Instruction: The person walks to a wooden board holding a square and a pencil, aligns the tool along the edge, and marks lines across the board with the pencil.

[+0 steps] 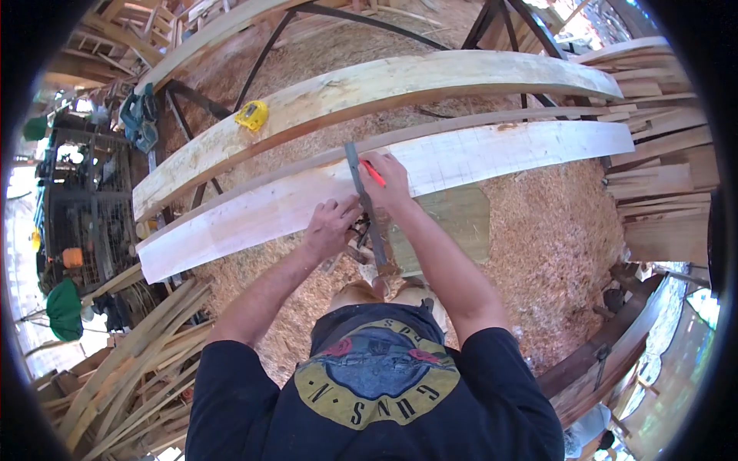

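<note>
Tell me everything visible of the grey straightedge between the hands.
The straightedge is a narrow grey bar, apparently metal. It lies crosswise on the pale board, its near end projecting past the board's near edge. The left hand, fingers curled, is at its left side by a dark fitting too small to make out. The right hand, holding a red pencil or marker, is close on its right.

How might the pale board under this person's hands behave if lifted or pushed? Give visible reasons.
The pale board would probably feel stiff, since it looks like solid wood. Reaching far beyond both hands, it may be heavy and awkward to lift from one end. A sudden push could jolt the dark bar lying across it.
</note>
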{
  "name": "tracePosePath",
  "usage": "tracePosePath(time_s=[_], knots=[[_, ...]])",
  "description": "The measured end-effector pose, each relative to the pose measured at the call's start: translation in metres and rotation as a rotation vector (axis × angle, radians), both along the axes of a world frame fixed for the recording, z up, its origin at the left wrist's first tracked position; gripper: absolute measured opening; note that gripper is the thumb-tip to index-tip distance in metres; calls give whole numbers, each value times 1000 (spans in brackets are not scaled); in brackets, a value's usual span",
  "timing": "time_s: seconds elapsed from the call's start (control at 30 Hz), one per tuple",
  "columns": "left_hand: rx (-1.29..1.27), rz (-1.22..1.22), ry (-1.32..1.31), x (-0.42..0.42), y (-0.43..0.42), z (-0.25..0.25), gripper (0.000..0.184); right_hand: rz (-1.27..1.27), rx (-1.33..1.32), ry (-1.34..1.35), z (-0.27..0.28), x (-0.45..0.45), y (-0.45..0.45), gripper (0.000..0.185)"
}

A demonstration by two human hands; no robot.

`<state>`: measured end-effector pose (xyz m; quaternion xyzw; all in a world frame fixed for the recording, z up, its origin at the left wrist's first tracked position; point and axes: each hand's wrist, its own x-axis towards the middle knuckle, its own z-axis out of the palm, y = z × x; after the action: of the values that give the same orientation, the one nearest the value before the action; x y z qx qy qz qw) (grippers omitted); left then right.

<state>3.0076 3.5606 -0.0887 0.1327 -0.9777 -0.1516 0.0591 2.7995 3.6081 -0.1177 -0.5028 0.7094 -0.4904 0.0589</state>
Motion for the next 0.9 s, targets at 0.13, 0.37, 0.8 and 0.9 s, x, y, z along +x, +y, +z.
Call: tracePosePath(time_s=[0.13,0.37,0.8,0.9], knots=[[1,3,9,1,0,-3,67,-21,63,-81,7,1,12,16],[-2,17,38,2,2,-4,65,-61,79,-174,9,15,70,16],[-1,11,1,-1,2,-2,63,25,74,-20,5,18,59,16],[6,6,26,1,1,-8,63,9,61,11,3,20,60,16]])
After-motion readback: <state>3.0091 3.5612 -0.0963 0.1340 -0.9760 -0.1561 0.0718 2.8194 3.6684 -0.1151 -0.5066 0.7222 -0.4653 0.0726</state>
